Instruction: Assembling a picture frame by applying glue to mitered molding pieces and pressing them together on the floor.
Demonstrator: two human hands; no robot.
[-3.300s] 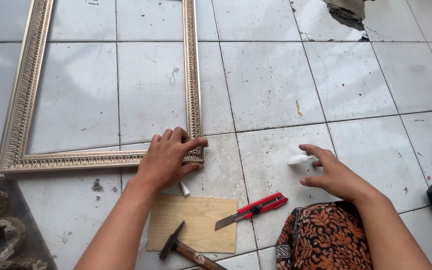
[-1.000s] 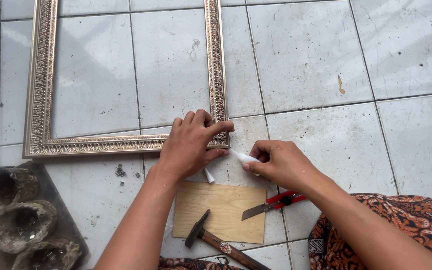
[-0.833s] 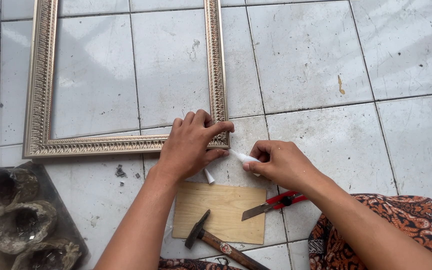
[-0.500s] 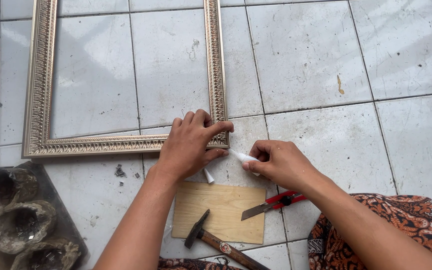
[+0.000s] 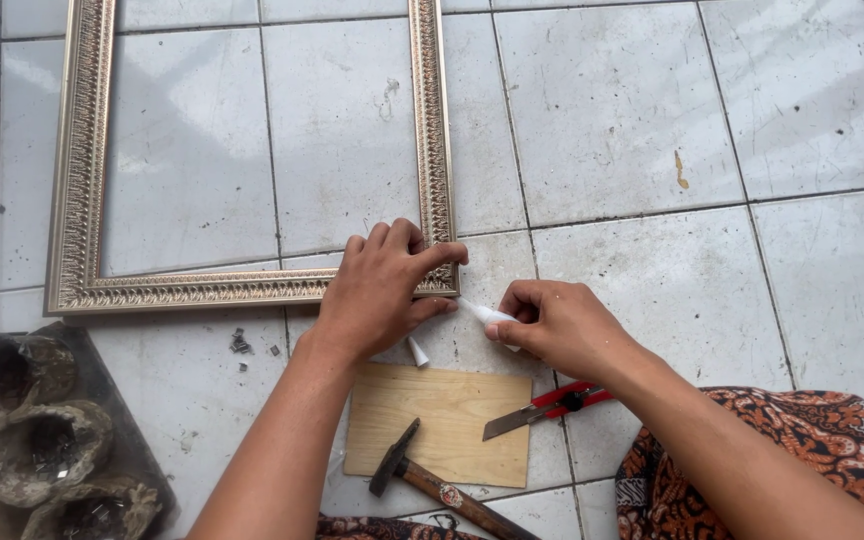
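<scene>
The left hand (image 5: 382, 290) pressed flat on the gilded frame (image 5: 252, 290) corner; the right hand (image 5: 552, 325) pinched a small white tube (image 5: 482, 313) at the corner's edge, bare tiles (image 5: 652, 120) beyond.

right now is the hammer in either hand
No, the hammer lies on the floor with its head on the plywood piece, while the left hand presses the frame corner and the right hand holds a small white tube.
</scene>
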